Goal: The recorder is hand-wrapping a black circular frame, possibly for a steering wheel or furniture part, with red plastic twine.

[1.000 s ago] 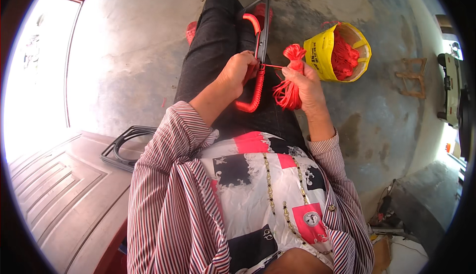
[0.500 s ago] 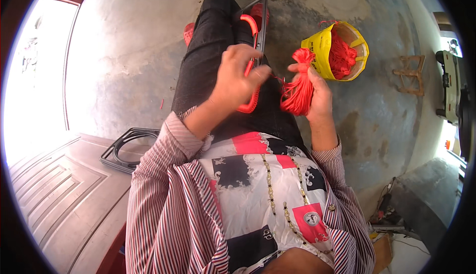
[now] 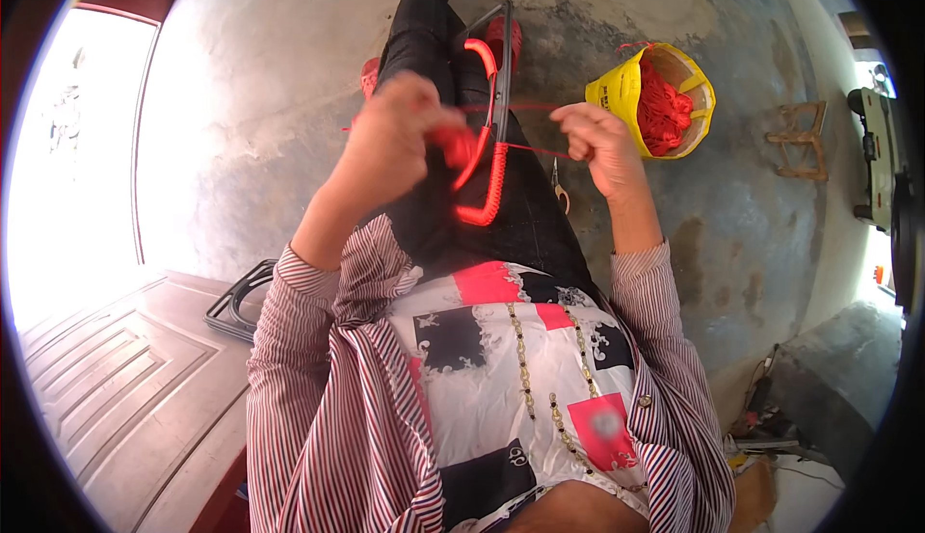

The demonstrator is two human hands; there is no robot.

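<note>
A black frame (image 3: 508, 27), partly wrapped in tightly coiled red cord (image 3: 495, 181), lies across my legs. My left hand (image 3: 390, 138), blurred by motion, is closed on a bundle of red cord (image 3: 453, 145) to the left of the frame. From there, thin red strands stretch past the frame toward my right hand (image 3: 602, 147). The fingers of that hand are curled in a pinch on the cord, just left of the yellow bag.
The open yellow bag (image 3: 617, 90) on the floor holds more red cord (image 3: 663, 114). Scissors (image 3: 560, 189) show beside my right thigh. Another black frame (image 3: 231, 306) rests on a panelled grey surface (image 3: 125, 369) at left. A small wooden stand (image 3: 800, 140) is at right.
The red cord bundle has passed from my right hand to my left, which has moved left. My right hand now pinches strands pulled taut. The scissors have come into sight.
</note>
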